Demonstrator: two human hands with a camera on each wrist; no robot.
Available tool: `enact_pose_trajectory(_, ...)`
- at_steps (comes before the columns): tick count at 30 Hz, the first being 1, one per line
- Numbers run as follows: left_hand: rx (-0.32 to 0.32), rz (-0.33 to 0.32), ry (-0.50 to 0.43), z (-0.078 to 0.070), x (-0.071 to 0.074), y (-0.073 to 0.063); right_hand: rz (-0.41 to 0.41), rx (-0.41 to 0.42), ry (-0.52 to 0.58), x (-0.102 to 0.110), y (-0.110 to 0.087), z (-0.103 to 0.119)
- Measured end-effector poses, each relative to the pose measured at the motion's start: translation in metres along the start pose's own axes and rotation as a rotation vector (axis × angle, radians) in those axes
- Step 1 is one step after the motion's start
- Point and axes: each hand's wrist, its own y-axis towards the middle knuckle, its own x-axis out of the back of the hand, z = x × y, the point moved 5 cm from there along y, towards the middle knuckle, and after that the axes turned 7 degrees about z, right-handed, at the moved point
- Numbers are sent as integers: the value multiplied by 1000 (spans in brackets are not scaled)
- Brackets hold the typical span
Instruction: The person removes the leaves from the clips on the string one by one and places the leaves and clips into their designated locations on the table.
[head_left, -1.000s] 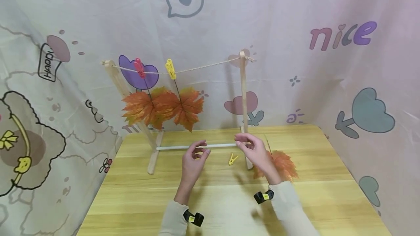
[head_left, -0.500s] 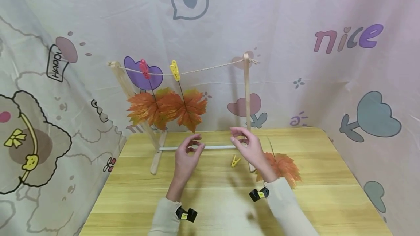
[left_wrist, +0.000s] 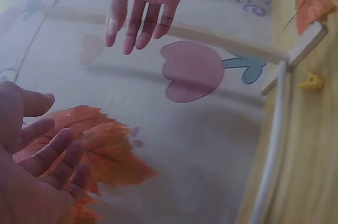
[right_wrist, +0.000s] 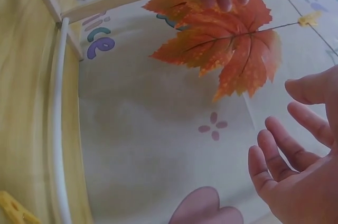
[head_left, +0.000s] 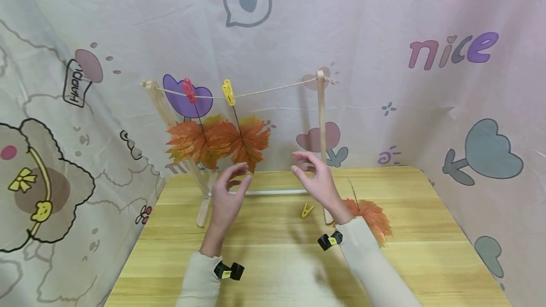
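Observation:
My left hand (head_left: 226,198) is raised in front of the rack's left half, its fingers loosely curved and holding nothing. In the head view its fingertips overlap the lower tip of an orange maple leaf (head_left: 247,141). A yellow clothespin (head_left: 228,92) clips that leaf's stem to the string (head_left: 273,89). Beside it a second maple leaf (head_left: 187,141) hangs from a pink clothespin (head_left: 189,91). My right hand (head_left: 317,181), also bare and loosely curved, is in front of the right post (head_left: 322,117). Below it, a loose yellow clothespin (head_left: 306,210) lies on the table.
Another maple leaf (head_left: 375,219) lies on the wooden table (head_left: 264,259), partly behind the right forearm. A white rod (head_left: 277,192) joins the feet of the wooden rack. Printed cloth (head_left: 362,22) stands behind and at both sides.
Both hands have risen and shifted left, the left hand coming in front of the hanging leaf's tip. The view has shifted slightly. The hanging leaves and loose clothespin stay in place.

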Motion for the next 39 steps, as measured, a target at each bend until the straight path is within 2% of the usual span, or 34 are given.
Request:
enact_pose_trajectory(7,-58,-8,24,-12,17,9,10,46,-17,-7,17,7)
enact_pose_trajectory(16,-134,-50,81,-28,30,23,17,45,-44,-15,35,16)
enact_pose_trajectory(20,-168,-76,111,-38,36,30,18,67,-47,-20,50,-1)
enact_pose_trajectory(23,-186,-90,130,-46,37,36,27,89,-53,-24,60,-12)
enact_pose_trajectory(34,-251,-110,159,-67,37,55,42,107,-65,-39,87,2)
enact_pose_trajectory(39,-253,-111,171,-72,40,66,47,126,-65,-45,98,8)
